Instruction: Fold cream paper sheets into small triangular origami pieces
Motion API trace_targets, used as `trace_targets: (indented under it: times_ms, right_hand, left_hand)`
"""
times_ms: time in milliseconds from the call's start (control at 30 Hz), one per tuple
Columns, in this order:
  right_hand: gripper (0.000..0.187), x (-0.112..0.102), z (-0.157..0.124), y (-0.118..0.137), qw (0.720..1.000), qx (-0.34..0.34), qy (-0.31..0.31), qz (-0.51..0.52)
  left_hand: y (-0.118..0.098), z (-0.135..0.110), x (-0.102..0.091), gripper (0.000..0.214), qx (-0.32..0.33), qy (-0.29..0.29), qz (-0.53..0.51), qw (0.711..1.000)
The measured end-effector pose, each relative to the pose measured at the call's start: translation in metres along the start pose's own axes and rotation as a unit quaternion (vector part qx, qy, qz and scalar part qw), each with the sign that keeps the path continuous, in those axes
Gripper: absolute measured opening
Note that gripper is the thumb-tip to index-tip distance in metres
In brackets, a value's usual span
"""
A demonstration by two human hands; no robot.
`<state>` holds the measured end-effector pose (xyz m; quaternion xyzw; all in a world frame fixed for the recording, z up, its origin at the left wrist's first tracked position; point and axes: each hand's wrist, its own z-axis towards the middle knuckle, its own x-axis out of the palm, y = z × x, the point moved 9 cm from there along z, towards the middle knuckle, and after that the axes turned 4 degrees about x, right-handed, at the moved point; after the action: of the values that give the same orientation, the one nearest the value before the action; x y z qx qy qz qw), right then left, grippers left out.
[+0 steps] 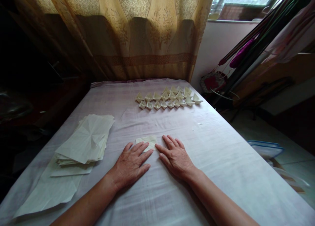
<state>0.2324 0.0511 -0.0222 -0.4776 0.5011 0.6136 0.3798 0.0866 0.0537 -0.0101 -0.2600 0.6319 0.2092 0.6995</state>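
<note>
My left hand lies flat on the white cloth, fingers stretched out over the near edge of a small folded cream paper. My right hand rests flat just right of that paper, fingers spread, its fingertips close to the paper's right side. Neither hand grips anything. Far across the cloth sit several small folded paper boats in rows.
A stack of cream paper sheets lies at the left on the cloth-covered table, with more sheets below it. A patterned curtain hangs behind. Right of the table are rods, fabric and a blue-rimmed tray on the floor.
</note>
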Motion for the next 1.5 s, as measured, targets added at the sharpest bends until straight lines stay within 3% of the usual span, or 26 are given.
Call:
trace_targets:
  times_ms: [300, 500, 633, 800, 1100, 1500]
  right_hand:
    - [0.04, -0.002, -0.001, 0.001, 1.0, -0.003, -0.003, 0.002]
    - [0.04, -0.003, -0.002, 0.004, 1.0, -0.001, -0.007, 0.001]
    - [0.052, -0.002, -0.002, 0.03, 0.999, -0.05, -0.004, 0.017]
    - [0.063, 0.013, 0.003, 0.068, 0.982, -0.156, 0.089, 0.06]
    - [0.064, 0.013, 0.029, 0.022, 0.994, -0.068, 0.088, 0.023]
    - [0.062, 0.004, 0.022, 0.012, 0.999, -0.004, 0.037, -0.002]
  left_hand:
    - [0.019, -0.036, -0.008, 0.051, 0.028, -0.016, 0.037, 0.999]
    - [0.025, -0.046, -0.01, 0.05, 0.03, -0.026, 0.047, 0.998]
    - [0.021, -0.045, -0.01, 0.05, 0.042, -0.039, 0.054, 0.997]
    - [0.019, -0.044, -0.005, 0.057, 0.042, -0.046, 0.05, 0.997]
    - [0.023, -0.045, -0.001, 0.054, 0.035, -0.036, 0.049, 0.998]
    - [0.024, -0.04, -0.007, 0.043, 0.014, -0.07, 0.034, 0.997]
